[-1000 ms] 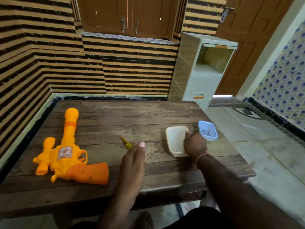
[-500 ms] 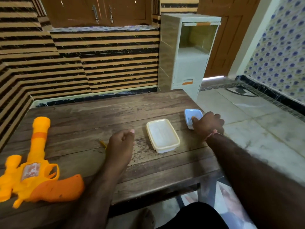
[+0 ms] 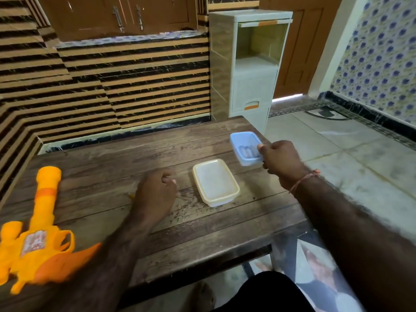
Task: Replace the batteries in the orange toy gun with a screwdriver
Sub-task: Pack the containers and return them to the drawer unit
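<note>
Two hands, two tubs, one toy gun.

On the table before you, the toy gun lies at the far left, its barrel pointing away from you. Your left hand rests near the middle, with the lid just to its right. Behind and to the right of the lid sits the small box, batteries inside it, your right hand at its right edge. A cabinet stands beyond the table's far right corner.
</note>
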A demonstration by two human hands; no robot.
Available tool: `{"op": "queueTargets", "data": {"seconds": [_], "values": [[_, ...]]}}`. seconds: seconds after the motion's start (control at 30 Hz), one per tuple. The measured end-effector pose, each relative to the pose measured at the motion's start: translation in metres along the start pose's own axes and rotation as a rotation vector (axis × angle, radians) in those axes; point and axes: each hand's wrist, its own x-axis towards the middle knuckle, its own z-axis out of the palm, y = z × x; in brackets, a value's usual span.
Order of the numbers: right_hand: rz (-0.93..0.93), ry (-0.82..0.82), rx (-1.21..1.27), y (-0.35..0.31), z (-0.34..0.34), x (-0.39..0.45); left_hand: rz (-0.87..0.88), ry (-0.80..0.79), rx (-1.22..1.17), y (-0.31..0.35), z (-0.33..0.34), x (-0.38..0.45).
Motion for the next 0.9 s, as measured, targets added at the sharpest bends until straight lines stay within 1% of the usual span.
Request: {"op": "queueTargets", "data": {"seconds": [0.1,0.17,0.27,0.37,0.4,0.47,0.57,0.73,0.8,0.83,0.9], "values": [[-0.092,-0.13,-0.024,-0.017,0.011,-0.03,-0.04,0.054,-0.01,-0.006,-0.011,-0.004],[-0.135,-0.172,-0.098,-0.021,0.021,-0.046,-0.084,0.095,-0.038,-0.012,-0.018,-0.007],[-0.169,-0.185,-0.204,-0.017,0.034,-0.061,-0.179,0.172,-0.06,-0.024,-0.029,-0.013],[-0.129,-0.153,-0.262,-0.014,0.042,-0.067,-0.27,0.212,0.057,-0.033,-0.039,-0.022],[-0.115,-0.145,-0.266,-0.014,0.043,-0.067,-0.302,0.196,0.105,-0.034,-0.041,-0.024],[-0.109,-0.146,-0.266,-0.016,0.041,-0.069,-0.354,0.115,0.176,-0.033,-0.042,-0.026],[-0.13,-0.12,-0.245,-0.018,0.033,-0.071,-0.373,0.007,0.258,-0.036,-0.035,-0.02],[-0.111,-0.08,-0.17,-0.009,0.021,-0.071,-0.376,-0.043,0.332,-0.022,-0.031,-0.013],[-0.103,-0.078,-0.145,-0.005,0.015,-0.07,-0.385,-0.049,0.27,-0.02,-0.029,-0.007],[-0.094,-0.084,-0.124,-0.004,0.013,-0.07,-0.396,-0.046,0.157,-0.018,-0.028,-0.004],[-0.059,-0.101,-0.07,-0.001,0.011,-0.067,-0.415,-0.039,-0.233,-0.01,-0.023,-0.001]]}}
